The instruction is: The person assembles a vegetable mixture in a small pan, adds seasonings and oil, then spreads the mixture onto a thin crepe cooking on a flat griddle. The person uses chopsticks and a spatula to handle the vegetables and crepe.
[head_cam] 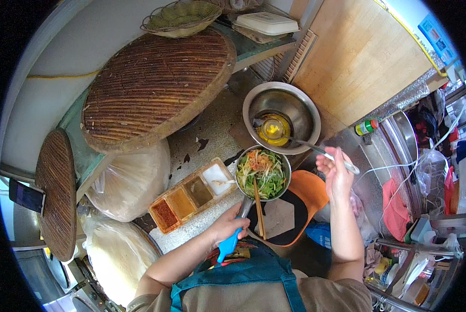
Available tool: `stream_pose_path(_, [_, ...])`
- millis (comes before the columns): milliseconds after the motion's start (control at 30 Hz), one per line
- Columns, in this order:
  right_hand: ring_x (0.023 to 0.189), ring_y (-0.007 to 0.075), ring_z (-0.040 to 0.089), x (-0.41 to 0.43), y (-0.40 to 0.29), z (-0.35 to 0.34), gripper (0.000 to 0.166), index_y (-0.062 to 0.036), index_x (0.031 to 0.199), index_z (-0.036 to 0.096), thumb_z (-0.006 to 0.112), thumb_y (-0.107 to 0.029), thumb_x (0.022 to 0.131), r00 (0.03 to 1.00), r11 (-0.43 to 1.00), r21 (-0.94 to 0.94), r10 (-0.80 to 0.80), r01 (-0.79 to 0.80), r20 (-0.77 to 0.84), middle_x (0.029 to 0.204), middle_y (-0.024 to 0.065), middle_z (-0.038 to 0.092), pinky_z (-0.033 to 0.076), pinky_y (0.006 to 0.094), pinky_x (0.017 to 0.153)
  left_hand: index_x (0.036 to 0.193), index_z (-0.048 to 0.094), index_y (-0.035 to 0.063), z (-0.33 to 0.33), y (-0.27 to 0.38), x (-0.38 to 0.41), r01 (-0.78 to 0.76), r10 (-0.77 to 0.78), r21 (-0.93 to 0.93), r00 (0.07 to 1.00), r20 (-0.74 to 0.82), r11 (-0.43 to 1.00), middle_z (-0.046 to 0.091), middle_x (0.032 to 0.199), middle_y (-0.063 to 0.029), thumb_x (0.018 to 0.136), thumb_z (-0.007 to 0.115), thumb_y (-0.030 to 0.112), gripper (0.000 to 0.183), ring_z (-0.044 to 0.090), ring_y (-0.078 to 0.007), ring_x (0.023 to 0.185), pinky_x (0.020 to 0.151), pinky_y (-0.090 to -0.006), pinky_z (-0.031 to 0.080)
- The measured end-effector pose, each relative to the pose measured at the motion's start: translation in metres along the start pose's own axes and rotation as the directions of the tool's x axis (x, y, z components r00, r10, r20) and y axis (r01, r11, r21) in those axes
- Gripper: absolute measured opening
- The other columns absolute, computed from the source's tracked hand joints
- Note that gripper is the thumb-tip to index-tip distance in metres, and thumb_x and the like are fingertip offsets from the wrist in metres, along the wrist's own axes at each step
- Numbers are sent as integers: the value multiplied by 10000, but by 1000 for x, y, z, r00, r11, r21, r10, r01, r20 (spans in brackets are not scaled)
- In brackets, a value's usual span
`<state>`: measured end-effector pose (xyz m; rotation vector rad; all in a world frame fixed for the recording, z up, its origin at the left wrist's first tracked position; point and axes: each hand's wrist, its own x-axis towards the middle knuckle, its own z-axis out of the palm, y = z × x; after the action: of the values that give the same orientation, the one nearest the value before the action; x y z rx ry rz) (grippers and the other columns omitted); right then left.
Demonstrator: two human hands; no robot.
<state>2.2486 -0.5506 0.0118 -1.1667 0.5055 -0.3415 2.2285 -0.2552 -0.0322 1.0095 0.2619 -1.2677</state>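
My left hand (231,226) grips the blue handle (229,247) of a small metal pan (288,171). Shredded vegetables and leafy greens (270,181) fill the pan, with a reddish-orange topping (261,160) on them. A pair of wooden chopsticks (259,212) rests in it, their ends sticking out toward me. In my right hand (337,171) is the handle of a metal ladle (315,148). The ladle's bowl dips into yellow oil-like liquid (274,128) at the bottom of a large stainless steel bowl (301,99), just beyond the pan.
A seasoning box (192,195) with red, orange, brown and white powders stands left of the pan. Large round ridged boards (158,85) lean over the counter's left. Plastic-wrapped pale dough-like rounds (119,257) lie lower left. An orange-backed seat (315,191) stands below the right forearm's left side.
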Motion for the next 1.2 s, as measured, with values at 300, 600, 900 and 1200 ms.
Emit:
stream_pose_path(300, [698,218,634,-98,-27,-18,139,25,956,623,594,-48,841,554,380,-412,-437,828,709,891,160,606,529,288,592,1290,309,63,0,4,-1,-45,48,-67,998,37,997,458,690,-57,821,484,-14,506,434,-128,460,506,-268,394])
stream_pose_path(600, [696,231,626,-61,16,-32,136,4,884,647,639,-14,749,543,222,-497,-399,839,739,805,127,610,511,284,596,1286,293,64,0,5,-1,-12,15,-75,999,42,997,457,683,-49,818,495,-3,514,437,-126,463,530,-273,397])
stream_pose_path(900, [539,129,566,96,77,0,269,34,849,613,495,-193,930,998,842,-538,-64,45,-17,679,94,603,448,249,479,1355,250,97,3,8,-3,5,-5,15,1000,12,1000,455,659,-21,832,487,14,580,431,-105,456,650,-293,445])
stream_pose_path(1200, [586,158,579,55,54,-6,280,20,927,563,484,-248,942,997,998,-53,38,-41,-70,742,138,618,444,245,494,1249,318,71,2,5,0,-19,20,-16,999,36,1000,462,680,-39,819,495,9,468,440,-116,463,577,-275,413])
